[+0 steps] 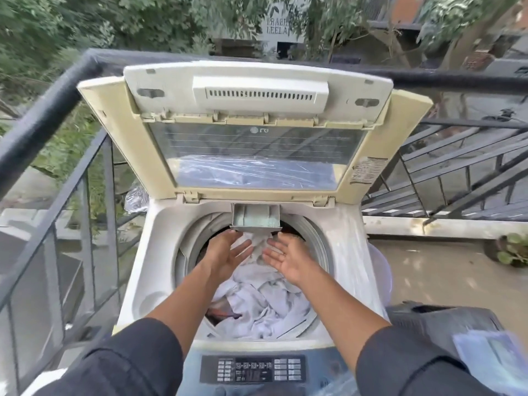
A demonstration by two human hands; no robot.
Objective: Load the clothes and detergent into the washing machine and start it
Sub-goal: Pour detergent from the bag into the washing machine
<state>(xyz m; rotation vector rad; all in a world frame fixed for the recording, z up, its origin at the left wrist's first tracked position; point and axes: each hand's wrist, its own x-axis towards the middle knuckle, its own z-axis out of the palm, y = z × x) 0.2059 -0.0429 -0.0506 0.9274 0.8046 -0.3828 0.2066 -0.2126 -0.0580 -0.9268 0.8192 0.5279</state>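
Note:
A white top-loading washing machine [160, 270] stands in front of me with its lid [251, 132] raised upright. Its drum holds a heap of white clothes [263, 304]. At the back rim the detergent drawer [255, 220] is pulled out over the drum. My left hand [225, 254] and my right hand [285, 258] reach into the drum just below the drawer, palms facing each other, fingers straight, with a bit of white cloth between them. Neither hand grips anything. The control panel [253, 368] lies at the near edge.
A black metal railing [51, 110] runs along the left and behind the machine. A dark bin [445, 321] with a pale plastic packet [491, 355] on it stands at the right. A potted plant [511, 250] sits on the balcony floor at far right.

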